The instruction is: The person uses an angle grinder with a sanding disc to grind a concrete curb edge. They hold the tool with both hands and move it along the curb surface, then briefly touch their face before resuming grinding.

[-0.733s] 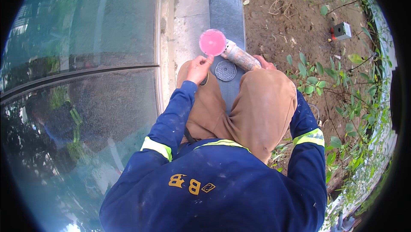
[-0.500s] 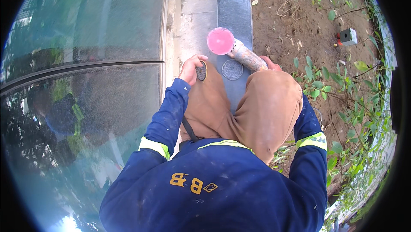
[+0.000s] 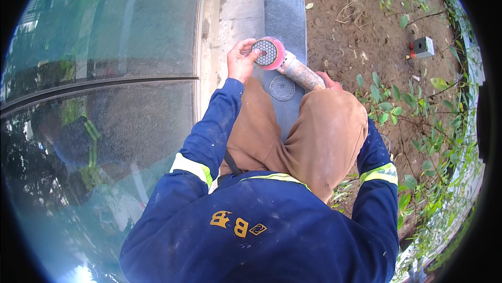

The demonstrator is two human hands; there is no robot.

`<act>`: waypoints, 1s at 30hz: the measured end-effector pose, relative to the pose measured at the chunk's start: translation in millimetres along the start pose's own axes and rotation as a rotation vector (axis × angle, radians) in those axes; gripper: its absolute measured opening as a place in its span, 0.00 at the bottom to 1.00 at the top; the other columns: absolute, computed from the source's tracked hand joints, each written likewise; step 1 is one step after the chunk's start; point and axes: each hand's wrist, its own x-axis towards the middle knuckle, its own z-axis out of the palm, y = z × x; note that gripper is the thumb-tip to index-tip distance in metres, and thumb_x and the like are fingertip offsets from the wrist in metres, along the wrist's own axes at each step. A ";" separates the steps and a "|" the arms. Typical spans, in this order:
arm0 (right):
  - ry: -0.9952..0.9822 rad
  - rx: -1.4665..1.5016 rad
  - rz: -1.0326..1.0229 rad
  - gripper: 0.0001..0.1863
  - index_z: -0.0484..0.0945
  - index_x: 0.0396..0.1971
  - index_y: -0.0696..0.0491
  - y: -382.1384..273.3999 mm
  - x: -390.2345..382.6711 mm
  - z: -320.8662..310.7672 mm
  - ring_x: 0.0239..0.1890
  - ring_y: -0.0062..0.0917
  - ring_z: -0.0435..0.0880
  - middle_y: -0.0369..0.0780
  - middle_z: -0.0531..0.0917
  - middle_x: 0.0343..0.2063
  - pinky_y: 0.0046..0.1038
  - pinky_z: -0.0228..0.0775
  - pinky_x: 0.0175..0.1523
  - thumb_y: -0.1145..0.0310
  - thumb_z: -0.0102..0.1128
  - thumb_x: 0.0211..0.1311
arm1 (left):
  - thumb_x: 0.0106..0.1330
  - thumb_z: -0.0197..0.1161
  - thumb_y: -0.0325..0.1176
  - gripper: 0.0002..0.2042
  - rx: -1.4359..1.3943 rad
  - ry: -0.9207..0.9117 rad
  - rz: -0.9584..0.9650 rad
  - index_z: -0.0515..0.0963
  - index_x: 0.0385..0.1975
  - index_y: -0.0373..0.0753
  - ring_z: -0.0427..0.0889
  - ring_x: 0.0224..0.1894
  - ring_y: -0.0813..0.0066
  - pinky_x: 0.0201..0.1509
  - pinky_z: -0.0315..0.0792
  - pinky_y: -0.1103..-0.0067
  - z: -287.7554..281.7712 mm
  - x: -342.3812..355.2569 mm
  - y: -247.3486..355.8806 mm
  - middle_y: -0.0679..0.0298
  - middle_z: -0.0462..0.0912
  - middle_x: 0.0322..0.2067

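A: What is largest around the person?
B: A broad, dark green reflective glass wall (image 3: pixel 104 126) at nine o'clock. Next comes a bed of bare brown earth (image 3: pixel 355 37) at two, then a smooth blue-grey stone strip (image 3: pixel 285 1) running up just past twelve.

A: And the tool?
B: A long cylindrical hand tool with a blotchy, dirt-smeared casing (image 3: pixel 303 74) slants over the strip, its head toward twelve o'clock, its rear toward two. The right hand (image 3: pixel 332 82) grasps the rear end, though the brown-trousered right knee (image 3: pixel 337 108) hides part of that hold.

A: What has just changed?
B: The left hand (image 3: pixel 241 64). Half a second ago it was down by the left knee with a dark disc; now it is up at the tool's head, in front of the round, glossy pink face (image 3: pixel 281 50).

A: Anything smaller?
B: A grey, round, patterned disc (image 3: pixel 282 88) lies on the strip, at six o'clock from the head. Smallest is a thin black round pad with pale honeycomb cells (image 3: pixel 264 53), pinched between left thumb and fingers.

A: Meaning what for the work?
B: Probably that the pad is being matched to the pink face. It overlaps off-centre, toward nine o'clock; whether it is attached cannot be told.
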 end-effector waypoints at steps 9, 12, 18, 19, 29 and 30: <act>-0.007 -0.035 0.027 0.32 0.70 0.64 0.43 -4.7 0.0 -3.9 0.51 0.44 0.87 0.49 0.87 0.45 0.40 0.75 0.54 0.57 0.70 0.61 | 0.62 0.67 0.17 0.18 0.066 0.034 0.009 0.81 0.53 0.33 0.84 0.45 0.74 0.50 0.80 0.78 16.0 0.7 8.6 0.58 0.86 0.44; -0.001 -0.024 0.008 0.32 0.69 0.64 0.43 2.2 2.3 -2.3 0.51 0.44 0.87 0.49 0.87 0.44 0.40 0.75 0.54 0.57 0.70 0.61 | 0.62 0.68 0.17 0.17 0.076 0.033 0.045 0.82 0.52 0.32 0.84 0.45 0.74 0.50 0.80 0.78 15.0 3.9 0.6 0.58 0.86 0.44; -0.047 0.014 0.040 0.32 0.69 0.65 0.44 -5.4 -1.0 -6.1 0.50 0.43 0.87 0.49 0.87 0.44 0.39 0.75 0.54 0.58 0.69 0.62 | 0.62 0.69 0.18 0.17 0.106 0.038 0.034 0.82 0.52 0.32 0.85 0.44 0.75 0.50 0.80 0.78 14.2 0.1 -0.9 0.58 0.87 0.43; -0.039 0.010 0.039 0.32 0.69 0.65 0.44 -5.1 -1.6 -6.2 0.50 0.42 0.87 0.49 0.87 0.44 0.39 0.75 0.54 0.58 0.69 0.62 | 0.62 0.69 0.18 0.17 0.128 0.043 0.033 0.82 0.52 0.32 0.85 0.44 0.75 0.50 0.80 0.78 15.2 -1.1 1.1 0.58 0.87 0.42; -0.013 -0.034 0.034 0.33 0.68 0.66 0.44 5.5 1.0 -2.9 0.47 0.41 0.88 0.48 0.87 0.43 0.39 0.75 0.52 0.57 0.69 0.62 | 0.61 0.68 0.20 0.16 0.369 0.117 0.224 0.82 0.50 0.32 0.85 0.40 0.74 0.47 0.79 0.77 22.5 -0.8 -9.7 0.57 0.87 0.41; -0.019 -0.032 0.043 0.33 0.68 0.66 0.44 5.5 1.1 -2.7 0.47 0.41 0.88 0.48 0.87 0.43 0.39 0.75 0.52 0.57 0.69 0.62 | 0.61 0.68 0.21 0.16 0.453 0.137 0.277 0.83 0.49 0.33 0.85 0.39 0.73 0.46 0.79 0.77 23.3 -2.9 -9.5 0.57 0.87 0.40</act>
